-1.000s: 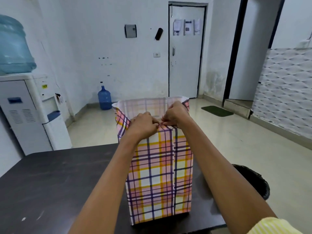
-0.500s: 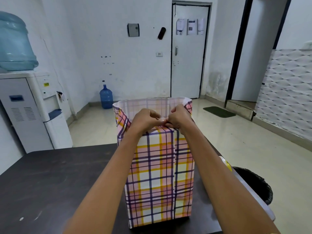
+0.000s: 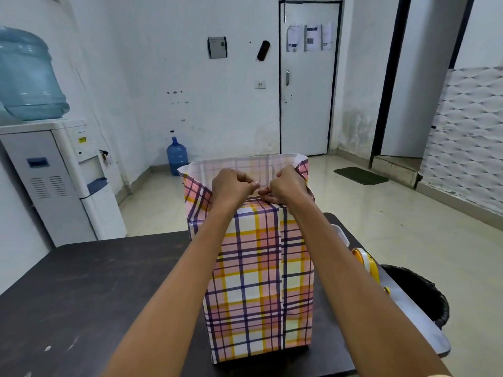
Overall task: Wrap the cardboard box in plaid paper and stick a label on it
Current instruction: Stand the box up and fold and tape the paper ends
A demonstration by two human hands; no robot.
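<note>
- The plaid paper (image 3: 258, 281) is standing upright on the table (image 3: 95, 295), sleeving the box (itself hidden).
- The left hand (image 3: 231, 186) and right hand (image 3: 288, 186) are pinching its near top flap, side by side.
- Probably the top end is being closed; the next move is calling for pressing that flap flat.

Two arms are shown uncovered from wrist to above the elbow: the left forearm (image 3: 190, 273) is seen at the left of the plaid paper (image 3: 258, 281), the right forearm (image 3: 351, 281) at its right. The left grip (image 3: 231, 187) and right grip (image 3: 290, 186) are bare. A sliver of pale yellow sleeve (image 3: 435, 374) is glimpsed well below and right of the paper; its pattern cannot be told.
</note>
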